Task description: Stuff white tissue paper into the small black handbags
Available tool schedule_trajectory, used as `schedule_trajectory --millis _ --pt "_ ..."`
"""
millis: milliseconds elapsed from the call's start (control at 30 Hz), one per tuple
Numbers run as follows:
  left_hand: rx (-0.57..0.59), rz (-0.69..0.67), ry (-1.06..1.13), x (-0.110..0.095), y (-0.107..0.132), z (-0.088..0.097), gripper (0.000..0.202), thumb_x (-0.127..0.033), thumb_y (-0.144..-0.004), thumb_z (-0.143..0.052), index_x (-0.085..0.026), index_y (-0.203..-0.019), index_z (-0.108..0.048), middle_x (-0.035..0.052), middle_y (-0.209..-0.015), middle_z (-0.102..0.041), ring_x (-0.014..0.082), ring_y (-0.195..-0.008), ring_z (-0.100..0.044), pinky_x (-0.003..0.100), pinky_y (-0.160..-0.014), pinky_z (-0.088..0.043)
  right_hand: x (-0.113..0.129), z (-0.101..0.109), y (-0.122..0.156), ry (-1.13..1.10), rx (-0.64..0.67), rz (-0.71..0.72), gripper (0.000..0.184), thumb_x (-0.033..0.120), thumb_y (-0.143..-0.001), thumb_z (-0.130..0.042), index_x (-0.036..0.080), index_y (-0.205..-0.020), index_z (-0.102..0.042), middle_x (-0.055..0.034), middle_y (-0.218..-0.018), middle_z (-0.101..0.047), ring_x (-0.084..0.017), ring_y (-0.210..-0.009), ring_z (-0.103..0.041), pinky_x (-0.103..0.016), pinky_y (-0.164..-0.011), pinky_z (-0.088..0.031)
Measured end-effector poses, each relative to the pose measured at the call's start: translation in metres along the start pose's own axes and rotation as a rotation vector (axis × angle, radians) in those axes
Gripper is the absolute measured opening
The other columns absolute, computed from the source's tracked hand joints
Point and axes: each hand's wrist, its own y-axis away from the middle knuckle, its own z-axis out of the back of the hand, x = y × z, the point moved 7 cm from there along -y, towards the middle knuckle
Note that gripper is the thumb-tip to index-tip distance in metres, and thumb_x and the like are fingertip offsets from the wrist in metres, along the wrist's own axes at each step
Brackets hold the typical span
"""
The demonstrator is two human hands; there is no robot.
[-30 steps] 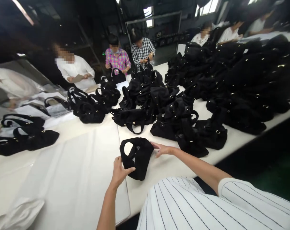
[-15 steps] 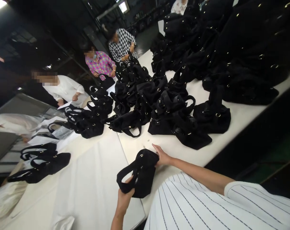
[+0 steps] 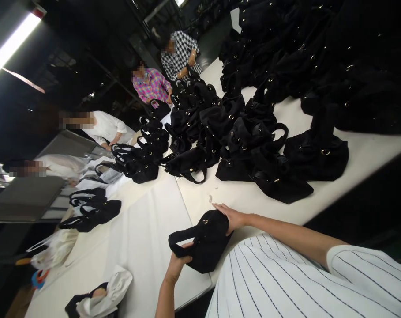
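Note:
A small black handbag (image 3: 207,247) with a gold-coloured ring rests on the near edge of the white table, tilted a little. My left hand (image 3: 179,261) is closed around its left side by the base of the looped handle, with the thumb lying over the fabric. On the far right side of the same bag, my right hand (image 3: 234,218) grips the upper corner, fingers stretched along it and thumb hidden. Just beyond that hand lie small pale scraps (image 3: 210,198).
Many black handbags (image 3: 193,161) are heaped across the table, with a taller pile (image 3: 269,53) at back right. Several co-workers (image 3: 152,84) stand along the far side. A crumpled white piece (image 3: 112,291) lies over something black at lower left.
The view has swung left, bringing more of the crumpled white piece into sight. Both hands keep hold of the handbag, which has turned slightly.

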Motion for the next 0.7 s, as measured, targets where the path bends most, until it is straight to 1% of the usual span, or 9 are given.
schedule_trajectory --millis 67,200,233,300,400,467,567,633,700 --pt "0.030 -0.006 -0.012 -0.003 -0.002 -0.002 0.049 -0.010 -0.050 -0.062 -0.018 -0.096 -0.075 0.0053 -0.103 -0.072 0.0308 -0.107 -0.059 0.044 -0.096 -0.045 0.003 0.001 0.004 0.056 0.020 -0.003 0.144 0.038 -0.034 -0.090 0.026 -0.153 -0.010 -0.0157 -0.150 -0.026 -0.040 -0.137 -0.024 -0.051 -0.112 -0.025" --pt "0.027 -0.013 -0.066 -0.008 -0.002 -0.001 0.048 -0.009 -0.049 -0.063 -0.017 -0.094 -0.076 0.0039 -0.091 -0.072 0.0277 -0.093 -0.062 0.040 -0.084 -0.049 0.025 -0.008 0.004 0.200 0.140 0.112 0.136 0.044 -0.036 -0.088 0.025 -0.152 -0.018 -0.0137 -0.156 -0.021 -0.043 -0.141 -0.015 -0.054 -0.116 -0.012" --pt "0.032 -0.015 -0.078 -0.011 -0.001 0.000 0.048 -0.009 -0.049 -0.063 -0.017 -0.095 -0.076 0.0034 -0.087 -0.072 0.0269 -0.090 -0.062 0.039 -0.081 -0.049 0.029 -0.011 0.003 0.218 0.177 0.131 0.132 0.044 -0.040 -0.086 0.025 -0.152 -0.020 -0.0133 -0.155 -0.024 -0.042 -0.141 -0.018 -0.053 -0.116 -0.012" --pt "0.055 -0.040 -0.068 -0.019 0.003 0.000 0.050 -0.008 -0.050 -0.064 -0.017 -0.098 -0.075 0.0030 -0.086 -0.072 0.0262 -0.087 -0.063 0.037 -0.078 -0.050 0.033 -0.012 0.001 0.249 0.180 0.132 0.118 0.044 -0.046 -0.083 0.025 -0.149 -0.029 -0.0122 -0.150 -0.035 -0.039 -0.138 -0.028 -0.050 -0.116 -0.019" --pt "0.073 -0.138 -0.002 -0.035 0.014 -0.002 0.046 -0.013 -0.057 -0.066 -0.017 -0.102 -0.073 0.0040 -0.095 -0.072 0.0262 -0.093 -0.063 0.038 -0.085 -0.049 0.030 -0.001 0.004 0.242 0.122 0.076 0.102 0.042 -0.052 -0.079 0.028 -0.145 -0.038 -0.0098 -0.144 -0.045 -0.035 -0.134 -0.038 -0.044 -0.113 -0.028" --pt "0.026 -0.213 0.007 -0.043 0.021 -0.004 0.038 -0.016 -0.062 -0.064 -0.017 -0.099 -0.073 0.0042 -0.098 -0.072 0.0260 -0.097 -0.063 0.038 -0.089 -0.048 0.027 0.008 0.011 0.235 0.117 -0.002 0.105 0.039 -0.051 -0.078 0.032 -0.146 -0.035 -0.0089 -0.146 -0.043 -0.035 -0.135 -0.037 -0.045 -0.112 -0.030" --pt "-0.064 -0.257 0.022 -0.044 0.024 -0.008 0.030 -0.014 -0.065 -0.060 -0.017 -0.092 -0.073 0.0030 -0.094 -0.072 0.0241 -0.092 -0.064 0.035 -0.085 -0.049 0.029 0.015 0.019 0.289 0.161 -0.094 0.118 0.035 -0.044 -0.079 0.038 -0.149 -0.024 -0.0067 -0.150 -0.037 -0.038 -0.138 -0.031 -0.047 -0.111 -0.032" --pt "-0.082 -0.262 0.054 -0.042 0.021 -0.013 0.029 -0.013 -0.066 -0.058 -0.017 -0.090 -0.073 0.0020 -0.090 -0.072 0.0223 -0.087 -0.063 0.033 -0.081 -0.049 0.037 0.011 0.016 0.336 0.193 -0.092 0.121 0.036 -0.042 -0.078 0.038 -0.149 -0.021 -0.0066 -0.152 -0.034 -0.040 -0.138 -0.029 -0.049 -0.111 -0.031" --pt "-0.102 -0.277 0.083 -0.043 0.017 -0.016 0.026 -0.013 -0.067 -0.058 -0.017 -0.088 -0.073 0.0013 -0.088 -0.071 0.0209 -0.085 -0.063 0.031 -0.079 -0.049 0.045 0.005 0.007 0.364 0.180 -0.077 0.115 0.040 -0.047 -0.075 0.036 -0.149 -0.023 -0.0081 -0.151 -0.036 -0.041 -0.137 -0.030 -0.053 -0.111 -0.030"
